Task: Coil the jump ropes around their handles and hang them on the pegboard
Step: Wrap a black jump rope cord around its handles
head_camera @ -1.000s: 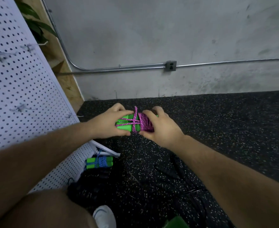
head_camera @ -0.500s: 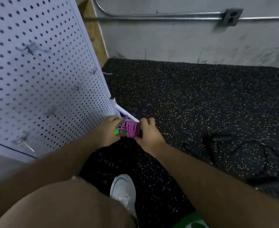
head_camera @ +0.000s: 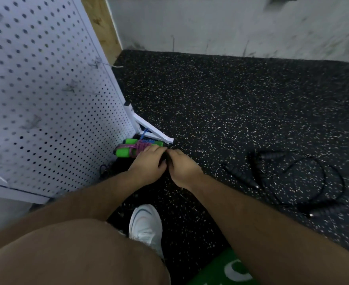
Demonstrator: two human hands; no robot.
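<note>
A pink jump rope (head_camera: 135, 148) coiled round its green handles lies on the floor at the foot of the white pegboard (head_camera: 46, 89). A blue coiled rope (head_camera: 146, 138) with green handles lies just behind it. My left hand (head_camera: 147, 164) and my right hand (head_camera: 183, 168) meet just in front of the pink bundle, fingers curled round a dark object (head_camera: 163, 160), seemingly a black handle, mostly hidden between them. My left fingertips overlap the bundle's right end. A loose black jump rope (head_camera: 305, 182) lies uncoiled on the floor to the right.
Wire hooks (head_camera: 99, 63) stick out of the pegboard, whose white foot bracket (head_camera: 153, 133) juts onto the speckled rubber floor (head_camera: 231, 99). My white shoe (head_camera: 146, 223) and bent knee fill the foreground. A green mat (head_camera: 227, 268) is at the bottom edge. A concrete wall stands behind.
The pink bundle has gone from both hands down onto the floor by the pegboard's foot. My hands have come together around a dark object. The view has tilted further down.
</note>
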